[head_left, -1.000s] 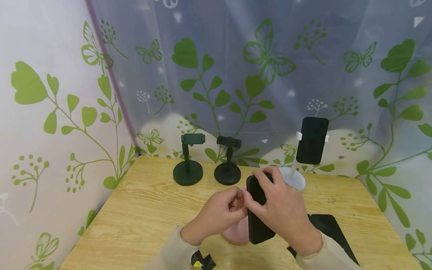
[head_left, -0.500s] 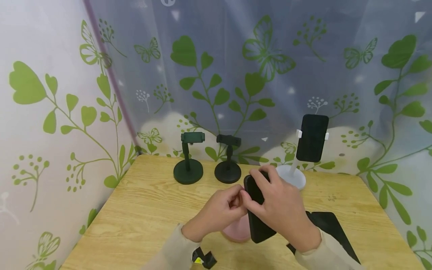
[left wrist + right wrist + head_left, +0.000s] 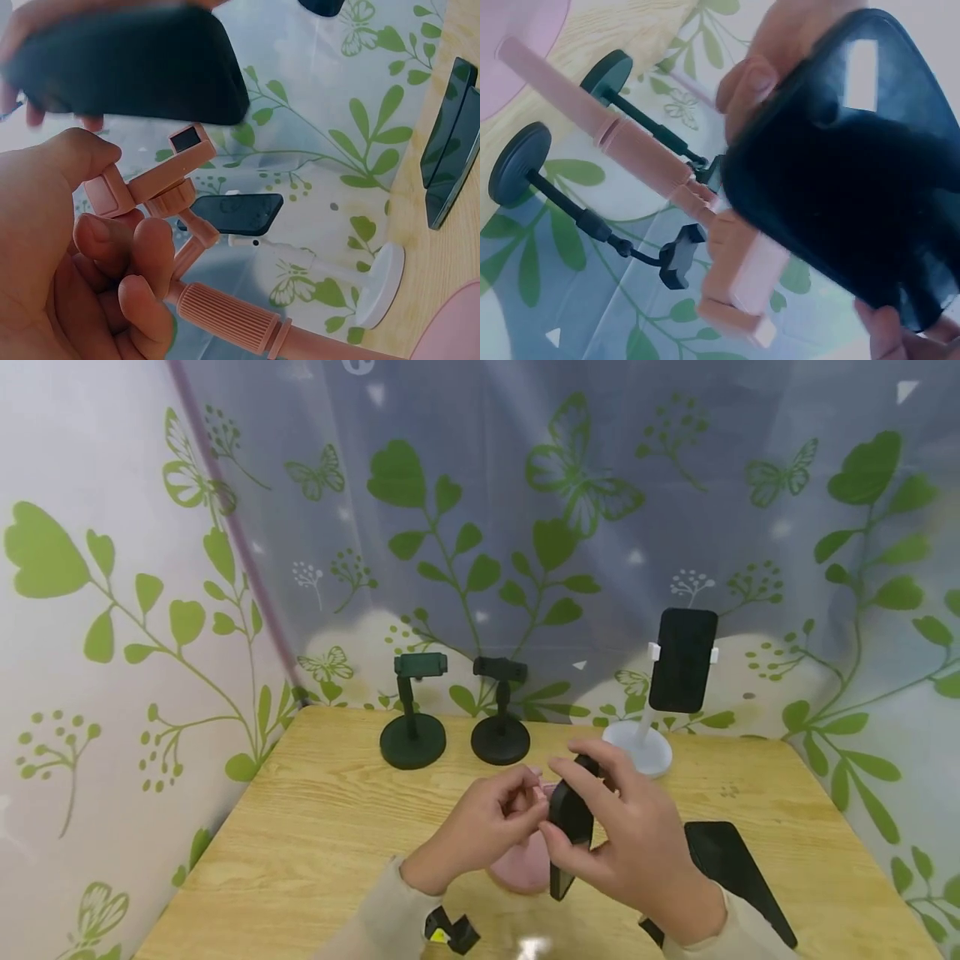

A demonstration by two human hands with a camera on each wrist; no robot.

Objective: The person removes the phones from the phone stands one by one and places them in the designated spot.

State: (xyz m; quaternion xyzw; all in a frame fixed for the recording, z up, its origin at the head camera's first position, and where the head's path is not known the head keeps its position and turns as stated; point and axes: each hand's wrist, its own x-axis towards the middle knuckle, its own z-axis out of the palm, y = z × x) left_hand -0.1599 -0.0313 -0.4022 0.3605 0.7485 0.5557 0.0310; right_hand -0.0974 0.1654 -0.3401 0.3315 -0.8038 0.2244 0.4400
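Note:
In the head view my left hand (image 3: pixel 483 827) pinches one end of the clamp of a pink phone stand (image 3: pixel 520 864). In the left wrist view the thumb and curled fingers lie on that clamp (image 3: pixel 169 169), whose jaws stand apart with a dark pad at the far one. My right hand (image 3: pixel 641 831) holds a black smartphone (image 3: pixel 573 810) by its edges, between thumb and fingers. The phone (image 3: pixel 840 180) is tilted beside the clamp, and the left wrist view shows a gap between them. The stand's round pink base rests on the table.
Behind stand a dark green phone stand (image 3: pixel 412 742), a black one (image 3: pixel 501 739) and a white one (image 3: pixel 637 747) bearing another black phone (image 3: pixel 684 660). More black phones (image 3: pixel 738 877) lie right on the wooden table (image 3: pixel 300 860). A patterned curtain (image 3: pixel 480 485) hangs behind.
The phone in my right hand has turned from showing its broad face to nearly edge-on, and more of the pink clamp shows. The left hand keeps its place at the clamp.

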